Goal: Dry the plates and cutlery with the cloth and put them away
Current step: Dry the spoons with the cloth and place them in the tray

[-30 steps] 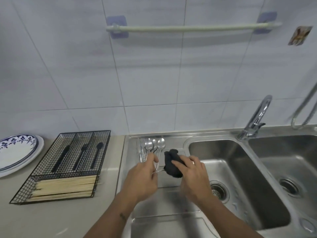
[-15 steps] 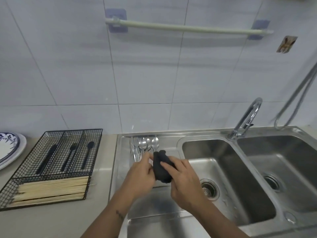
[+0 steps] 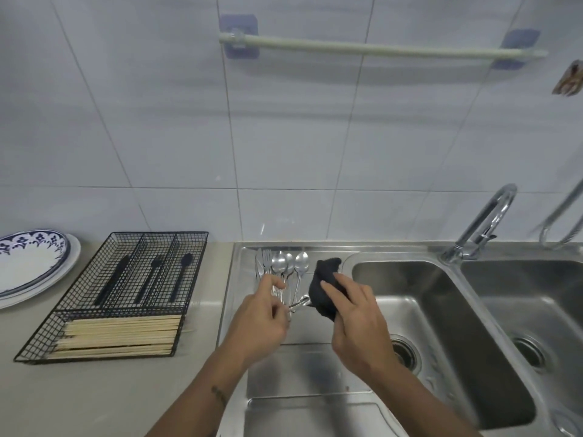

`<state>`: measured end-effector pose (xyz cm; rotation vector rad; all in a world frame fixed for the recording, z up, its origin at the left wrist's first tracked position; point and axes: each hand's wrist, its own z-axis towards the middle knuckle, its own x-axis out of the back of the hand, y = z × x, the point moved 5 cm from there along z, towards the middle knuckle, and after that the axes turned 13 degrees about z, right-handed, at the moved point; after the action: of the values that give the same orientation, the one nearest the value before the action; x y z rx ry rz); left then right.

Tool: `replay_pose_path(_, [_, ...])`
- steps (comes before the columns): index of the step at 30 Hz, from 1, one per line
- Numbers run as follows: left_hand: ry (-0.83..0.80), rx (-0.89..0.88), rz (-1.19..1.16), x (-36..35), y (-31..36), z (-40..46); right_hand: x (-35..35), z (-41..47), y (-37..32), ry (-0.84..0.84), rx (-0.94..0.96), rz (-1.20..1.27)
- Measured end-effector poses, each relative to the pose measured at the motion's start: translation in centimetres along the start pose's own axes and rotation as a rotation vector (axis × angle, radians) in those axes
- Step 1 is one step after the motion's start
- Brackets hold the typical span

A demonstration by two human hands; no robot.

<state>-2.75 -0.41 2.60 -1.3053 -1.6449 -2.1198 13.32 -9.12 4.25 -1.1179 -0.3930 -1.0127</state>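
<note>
Over the ribbed steel draining board beside the sink, the left hand has its fingers curled in a pinch on the thin handle of a shiny metal utensil, whose far end disappears into a dark, soft, bunched cloth. The right hand is wrapped round that cloth, fingers laid over its crumpled folds and squeezing it against the utensil; what kind of utensil it is cannot be told. Just behind the hands, a small row of polished cutlery lies flat on the draining board: forks and rounded spoon bowls, tips toward the tiled wall. To the left on the smooth beige counter sits a black wire-mesh tray with slim black-handled pieces in its rear compartments and pale wooden chopsticks stacked across its front one. Further left, round white plates are stacked, the top one rimmed in a blue pattern. A curved chrome tap stands behind the deep steel basins.
</note>
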Motion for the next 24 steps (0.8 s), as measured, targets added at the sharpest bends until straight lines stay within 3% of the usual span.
replay_pose_path(6, [0.05,0.011,-0.044,-0.7,-0.2,0.1,-0.8,-0.2,-1.3,-0.102,0.178,-0.05])
replay_pose_path(10, [0.06,0.05,-0.031,-1.4,-0.8,-0.1,-0.3,0.2,0.7,-0.041,-0.045,0.005])
replay_pose_path(14, [-0.009,0.093,-0.121,-1.9,-0.7,0.0,-0.6,0.4,0.3,-0.092,0.013,0.168])
replay_pose_path(17, [-0.099,0.103,-0.129,-2.5,-0.1,0.0,-0.4,0.4,1.1,0.003,-0.141,0.394])
replay_pose_path(20, [-0.204,0.175,-0.307,-3.3,0.0,0.0,-0.6,0.3,1.0,0.033,-0.191,0.484])
replay_pose_path(24, [-0.156,0.296,-0.54,-3.4,-1.2,0.0,-0.4,0.1,2.8,0.066,-0.288,0.403])
